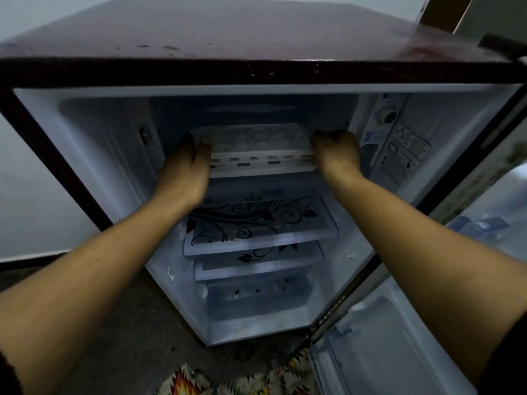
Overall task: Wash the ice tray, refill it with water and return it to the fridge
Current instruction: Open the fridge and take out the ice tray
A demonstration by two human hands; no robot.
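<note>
Head view: holding a frosted, whitish rectangular plastic ice tray (253, 139) level at twelve o'clock, in the mouth of the top compartment of the open dark maroon fridge (256, 71), above the floral-printed glass shelves (256, 223) at six o'clock of it. Gripping it at nine o'clock with the left hand (182, 166), thumb over the rim, and at three o'clock with the right hand (338, 155), fingers hooked over the edge, most likely a two-ended hold to keep it flat and avoid spills. Cannot tell whether filled with water, ice or nothing.
</note>
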